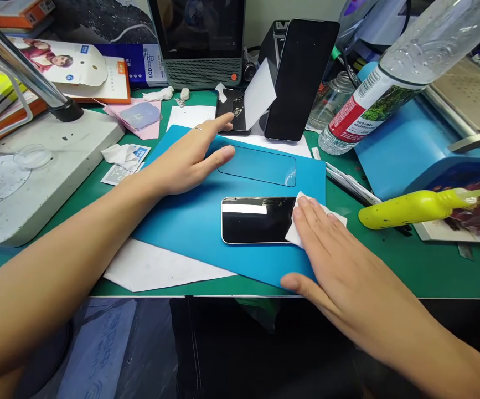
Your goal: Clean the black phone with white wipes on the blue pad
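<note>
A phone (260, 221) with a glossy black screen and a pale edge lies face up on a blue mat (194, 221). My right hand (331, 255) lies flat over a white wipe (316, 219) at the phone's right end. Its fingers are stretched out and press the wipe down, with the thumb spread over the mat. Above the phone, a clear black-bordered screen protector (260, 166) lies on the mat. My left hand (196, 155) is open at the protector's left end, thumb over its edge. Whether it touches the protector, I cannot tell. Its fingertips overlap a small black device (237, 105) behind.
A dark phone (302, 77) leans upright at the back beside a screen on a stand (200, 72). To the right are a tilted plastic bottle (364, 105), a glass jar (333, 100) and a yellow squeeze bottle (414, 208). A white lamp base (73, 144) stands at left.
</note>
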The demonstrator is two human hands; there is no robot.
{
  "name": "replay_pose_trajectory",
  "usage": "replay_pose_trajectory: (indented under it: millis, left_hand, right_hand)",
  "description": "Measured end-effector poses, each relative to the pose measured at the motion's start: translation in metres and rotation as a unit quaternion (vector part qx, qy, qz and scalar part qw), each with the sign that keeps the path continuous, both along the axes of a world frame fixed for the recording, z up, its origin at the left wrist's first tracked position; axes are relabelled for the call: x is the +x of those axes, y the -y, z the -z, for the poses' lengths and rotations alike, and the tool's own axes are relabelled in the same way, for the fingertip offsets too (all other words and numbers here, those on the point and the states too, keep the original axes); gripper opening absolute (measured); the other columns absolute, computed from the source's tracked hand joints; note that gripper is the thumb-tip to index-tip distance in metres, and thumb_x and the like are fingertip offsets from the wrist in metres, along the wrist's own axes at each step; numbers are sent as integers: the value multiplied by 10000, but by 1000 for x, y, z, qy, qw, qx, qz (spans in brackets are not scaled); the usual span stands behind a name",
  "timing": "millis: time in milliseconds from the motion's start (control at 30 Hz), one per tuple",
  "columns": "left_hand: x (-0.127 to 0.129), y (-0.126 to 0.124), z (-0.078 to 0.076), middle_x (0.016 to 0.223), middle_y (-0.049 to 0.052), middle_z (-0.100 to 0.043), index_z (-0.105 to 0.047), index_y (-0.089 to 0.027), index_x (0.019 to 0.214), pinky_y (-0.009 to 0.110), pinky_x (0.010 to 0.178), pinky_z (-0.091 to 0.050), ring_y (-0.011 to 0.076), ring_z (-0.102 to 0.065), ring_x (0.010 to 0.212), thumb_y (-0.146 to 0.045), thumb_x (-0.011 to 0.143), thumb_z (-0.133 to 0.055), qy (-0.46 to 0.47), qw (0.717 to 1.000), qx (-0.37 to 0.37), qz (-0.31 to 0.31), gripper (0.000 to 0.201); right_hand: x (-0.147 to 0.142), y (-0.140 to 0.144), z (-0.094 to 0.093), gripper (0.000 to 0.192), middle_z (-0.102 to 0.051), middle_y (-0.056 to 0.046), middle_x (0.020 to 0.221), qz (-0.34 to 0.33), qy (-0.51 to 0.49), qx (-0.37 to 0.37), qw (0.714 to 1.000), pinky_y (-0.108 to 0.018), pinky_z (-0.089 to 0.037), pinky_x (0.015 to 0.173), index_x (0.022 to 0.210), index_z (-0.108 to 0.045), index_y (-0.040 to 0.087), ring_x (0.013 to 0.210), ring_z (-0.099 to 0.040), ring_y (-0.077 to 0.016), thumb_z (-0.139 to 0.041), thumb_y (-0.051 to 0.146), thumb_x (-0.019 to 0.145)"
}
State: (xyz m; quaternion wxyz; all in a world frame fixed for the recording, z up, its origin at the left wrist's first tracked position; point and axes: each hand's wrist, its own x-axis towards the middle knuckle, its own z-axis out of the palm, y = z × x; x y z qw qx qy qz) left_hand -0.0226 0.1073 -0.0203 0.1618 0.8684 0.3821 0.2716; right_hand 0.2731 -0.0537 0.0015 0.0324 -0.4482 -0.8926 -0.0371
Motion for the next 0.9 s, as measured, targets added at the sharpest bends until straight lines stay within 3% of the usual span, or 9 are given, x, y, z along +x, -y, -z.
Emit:
replay_pose_trajectory:
  millis: [233, 400, 633, 900]
  left_hand:
    - [1, 2, -3, 1598, 113, -508, -362, -239, 1620, 555, 1255, -335, 361, -464, 1487, -559, 1042, -432, 4, 1000, -13, 7, 665]
    - [3, 2, -4, 1604, 89, -506, -372, -277, 1614, 554, 1255, -339, 342, -469, 1488, -574, 1043, -425, 9, 1000, -14, 6, 645]
    - [2, 3, -3, 1582, 141, -524, -402, -208, 1594, 535, 1225, -377, 339, -495, 1457, -530, 1050, -424, 1, 1000, 0, 2, 633]
    - [2, 5, -5, 1539, 149, -564, -480, -179, 1545, 513, 1206, -398, 319, -532, 1418, -490, 1057, -427, -21, 1000, 1, -6, 581]
  right_hand:
    - [-24, -15, 5, 1036, -339, -358, 1637, 64, -9, -30, 997, -640, -395, 1203, 1553, -384, -92, 1554, -316, -442, -277, 764, 979]
    - [-63, -19, -1, 1105, -277, -374, 1651, 50, -39, -85, 994, -634, -337, 1245, 1559, -355, -119, 1580, -254, -441, -305, 803, 950]
    - [-116, -17, 1, 1178, -223, -367, 1668, 15, -70, -111, 991, -563, -243, 1303, 1573, -308, -132, 1599, -181, -434, -391, 833, 904]
    - [-113, 14, 15, 1157, -279, -360, 1649, -17, -105, -46, 993, -533, -333, 1276, 1512, -441, -119, 1583, -254, -428, -426, 844, 870]
